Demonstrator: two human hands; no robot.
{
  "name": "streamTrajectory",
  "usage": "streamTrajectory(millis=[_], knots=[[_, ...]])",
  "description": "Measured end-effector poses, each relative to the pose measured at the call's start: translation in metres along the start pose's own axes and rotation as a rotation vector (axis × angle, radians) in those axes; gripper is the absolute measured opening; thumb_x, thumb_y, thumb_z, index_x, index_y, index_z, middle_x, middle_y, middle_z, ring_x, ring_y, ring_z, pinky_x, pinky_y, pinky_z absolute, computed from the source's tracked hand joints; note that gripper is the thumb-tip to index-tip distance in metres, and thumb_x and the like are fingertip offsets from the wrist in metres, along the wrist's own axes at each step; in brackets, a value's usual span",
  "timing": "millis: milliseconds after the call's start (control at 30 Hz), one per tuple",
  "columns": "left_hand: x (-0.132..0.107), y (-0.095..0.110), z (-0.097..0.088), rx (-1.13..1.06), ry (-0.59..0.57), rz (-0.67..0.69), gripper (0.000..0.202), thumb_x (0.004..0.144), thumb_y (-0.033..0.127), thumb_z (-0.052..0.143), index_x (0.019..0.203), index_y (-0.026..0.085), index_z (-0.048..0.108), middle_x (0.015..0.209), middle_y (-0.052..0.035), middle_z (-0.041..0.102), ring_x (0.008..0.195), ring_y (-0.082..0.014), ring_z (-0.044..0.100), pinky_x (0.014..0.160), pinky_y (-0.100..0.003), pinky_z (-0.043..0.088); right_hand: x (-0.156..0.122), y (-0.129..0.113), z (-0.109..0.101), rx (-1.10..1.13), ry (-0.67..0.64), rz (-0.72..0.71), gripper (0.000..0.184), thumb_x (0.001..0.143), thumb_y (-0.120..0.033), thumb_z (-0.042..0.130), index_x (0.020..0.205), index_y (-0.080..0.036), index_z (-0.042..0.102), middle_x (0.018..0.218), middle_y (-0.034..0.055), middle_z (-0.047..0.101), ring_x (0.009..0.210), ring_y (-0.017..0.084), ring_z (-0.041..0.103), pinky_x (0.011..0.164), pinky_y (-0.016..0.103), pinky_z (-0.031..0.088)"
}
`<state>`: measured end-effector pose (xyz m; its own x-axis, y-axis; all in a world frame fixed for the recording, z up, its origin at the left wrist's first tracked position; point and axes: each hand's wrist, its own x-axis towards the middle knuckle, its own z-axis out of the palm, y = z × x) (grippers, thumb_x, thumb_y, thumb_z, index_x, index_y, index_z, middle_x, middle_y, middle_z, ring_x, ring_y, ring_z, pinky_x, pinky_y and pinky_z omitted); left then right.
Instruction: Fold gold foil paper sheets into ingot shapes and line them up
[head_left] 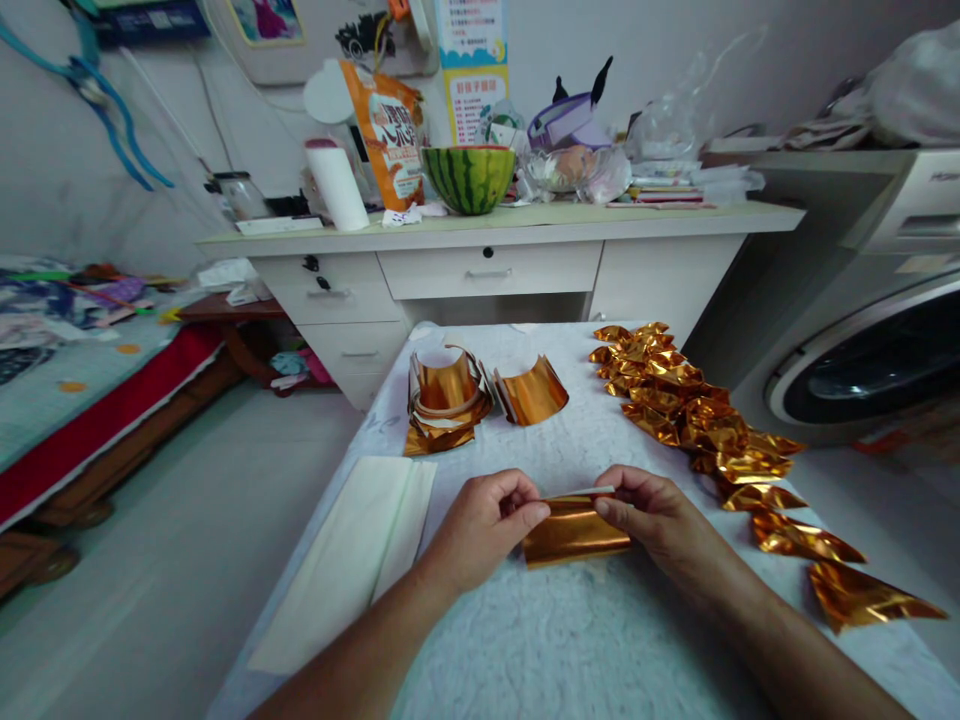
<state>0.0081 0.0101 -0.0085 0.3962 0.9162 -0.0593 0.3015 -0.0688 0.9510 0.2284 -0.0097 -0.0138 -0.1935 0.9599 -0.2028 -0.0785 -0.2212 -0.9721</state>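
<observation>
Left hand and right hand pinch a gold sheet in their fingers, apparently by its far edge; folded foil pieces lie rightward on the desk.

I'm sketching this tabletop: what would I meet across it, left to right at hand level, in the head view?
Flat pale paper sheets, left hand, rectangular copper-coloured foil sheet, right hand, folded golden foil pieces.
</observation>
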Motion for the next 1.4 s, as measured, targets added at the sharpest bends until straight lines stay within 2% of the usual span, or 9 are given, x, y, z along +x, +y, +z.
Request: streamTrajectory(millis=[233, 667, 1133, 1400], knots=[[0.0008, 0.0007, 0.0, 0.017, 0.016, 0.012, 0.014, 0.081, 0.027, 0.061, 0.073, 0.016, 0.057, 0.066, 0.0035, 0.051, 0.061, -0.0102, 0.045, 0.056, -0.021, 0.034, -0.0025, -0.0051, 0.0014, -0.021, 0.059, 0.008, 0.034, 0.072, -0.05, 0.075, 0.078, -0.019, 0.062, 0.068, -0.0008, 0.061, 0.061, 0.013, 0.053, 0.057, 0.025, 0.037], [0.0, -0.0018, 0.0002, 0.013, 0.005, 0.01, 0.015, 0.081, 0.029, 0.061, 0.074, 0.017, 0.057, 0.066, 0.0035, 0.051, 0.061, -0.0105, 0.045, 0.056, -0.021, 0.034, -0.0025, -0.0068, 0.0022, 0.007, 0.06, 0.021, 0.036, 0.069, -0.051, 0.077, 0.075, -0.019, 0.062, 0.067, -0.0007, 0.061, 0.06, 0.013, 0.052, 0.056, 0.025, 0.037], [0.0001, -0.0002, 0.0, 0.024, 0.006, 0.013, 0.015, 0.081, 0.029, 0.062, 0.073, 0.017, 0.058, 0.065, 0.0037, 0.052, 0.06, -0.0102, 0.044, 0.055, -0.021, 0.033, -0.0045, -0.0101, 0.0035, 0.01, 0.063, 0.026, 0.034, 0.071, -0.051, 0.075, 0.075, -0.02, 0.061, 0.067, -0.0023, 0.06, 0.059, 0.013, 0.05, 0.056, 0.025, 0.036], [-0.0007, 0.0025, -0.0015, -0.016, -0.034, 0.003, 0.014, 0.083, 0.028, 0.06, 0.077, 0.016, 0.062, 0.068, 0.0028, 0.056, 0.061, -0.0101, 0.048, 0.057, -0.021, 0.036, -0.0023, -0.0059, 0.0014, -0.005, 0.078, 0.008, 0.034, 0.074, -0.051, 0.073, 0.075, -0.019, 0.06, 0.063, -0.0038, 0.054, 0.056, 0.01, 0.046, 0.052, 0.023, 0.033]])
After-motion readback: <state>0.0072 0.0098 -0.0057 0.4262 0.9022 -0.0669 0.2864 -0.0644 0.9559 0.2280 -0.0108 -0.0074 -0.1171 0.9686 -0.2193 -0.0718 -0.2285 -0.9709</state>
